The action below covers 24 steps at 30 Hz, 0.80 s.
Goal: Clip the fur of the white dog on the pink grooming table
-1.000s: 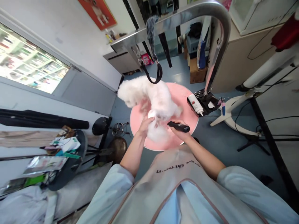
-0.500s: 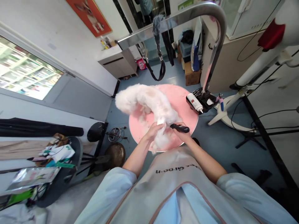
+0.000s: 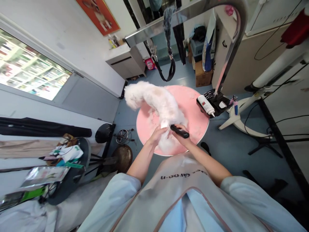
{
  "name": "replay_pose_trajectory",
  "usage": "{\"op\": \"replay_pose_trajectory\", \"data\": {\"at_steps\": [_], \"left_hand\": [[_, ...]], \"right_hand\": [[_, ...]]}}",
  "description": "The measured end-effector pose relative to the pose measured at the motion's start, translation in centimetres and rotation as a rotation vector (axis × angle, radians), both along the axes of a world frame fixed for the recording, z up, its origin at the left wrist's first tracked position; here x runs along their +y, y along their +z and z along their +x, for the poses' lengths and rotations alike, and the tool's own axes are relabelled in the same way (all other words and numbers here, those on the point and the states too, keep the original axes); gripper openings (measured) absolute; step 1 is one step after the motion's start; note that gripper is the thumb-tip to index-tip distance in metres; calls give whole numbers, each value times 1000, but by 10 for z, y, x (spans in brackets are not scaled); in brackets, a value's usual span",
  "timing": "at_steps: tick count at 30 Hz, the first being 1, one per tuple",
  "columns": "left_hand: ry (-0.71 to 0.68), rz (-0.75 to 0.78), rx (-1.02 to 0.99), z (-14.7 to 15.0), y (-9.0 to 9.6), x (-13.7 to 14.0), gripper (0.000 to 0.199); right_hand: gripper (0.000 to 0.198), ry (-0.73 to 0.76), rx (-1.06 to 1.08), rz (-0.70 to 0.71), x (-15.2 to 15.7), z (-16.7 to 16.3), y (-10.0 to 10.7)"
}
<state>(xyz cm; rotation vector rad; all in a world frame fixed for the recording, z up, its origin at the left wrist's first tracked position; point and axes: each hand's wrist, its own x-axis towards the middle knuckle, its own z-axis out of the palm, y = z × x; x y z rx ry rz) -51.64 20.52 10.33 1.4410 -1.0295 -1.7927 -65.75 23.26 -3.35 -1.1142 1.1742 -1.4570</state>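
A fluffy white dog [image 3: 159, 100] stands on a round pink grooming table [image 3: 193, 96], its head at the far left and its rear toward me. My left hand [image 3: 158, 134] is closed on the dog's tail [image 3: 166, 143], whose long white hair hangs down over the near edge. In my right hand [image 3: 182, 137] is a black hair clipper [image 3: 180, 131], its front end against the fur beside the tail base. The clipper's blade is hidden in the fur. Tufts of cut white hair lie on the table.
A metal grooming arm [image 3: 231, 61] with a black loop [image 3: 169, 75] rises over the table. A black tool tray [image 3: 217, 104] at its foot holds a white bottle [image 3: 206, 105] and scissors. A white stand base [image 3: 241, 120] is at right; a cluttered stool [image 3: 82, 151] is at left.
The clipper has moved left, closer to the tail base, and its handle has tilted. The dog's head has turned somewhat. My left hand still grips the tail; the whole view has shifted slightly.
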Motion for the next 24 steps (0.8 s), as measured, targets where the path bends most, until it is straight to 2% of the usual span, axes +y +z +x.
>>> {"op": "replay_pose_trajectory", "data": {"at_steps": [2,4,8,9,13,15,17,20,24], "left_hand": [[-19,-3,8,0,1,-3,44],[-29,1,16,2,2,-5,44],[-66,21,28,7,2,-9,48],[-72,23,34,7,1,-9,48],[-79,16,57,8,1,-11,47],[-95,17,64,7,2,-11,47],[-114,19,70,6,4,-11,48],[-117,24,68,4,8,-10,48],[-96,30,63,2,10,-10,47]], "right_hand": [[34,88,-5,38,-6,3,0],[30,104,-17,69,-10,-2,0],[21,-172,-184,40,-23,-27,12],[21,-190,-211,16,-27,-31,16],[25,6,-136,-58,-34,-26,22],[27,63,-65,-46,-26,-16,16],[28,52,-4,-57,-13,-7,7],[32,-8,65,-165,2,2,-8],[34,58,145,-262,9,12,-22]]}}
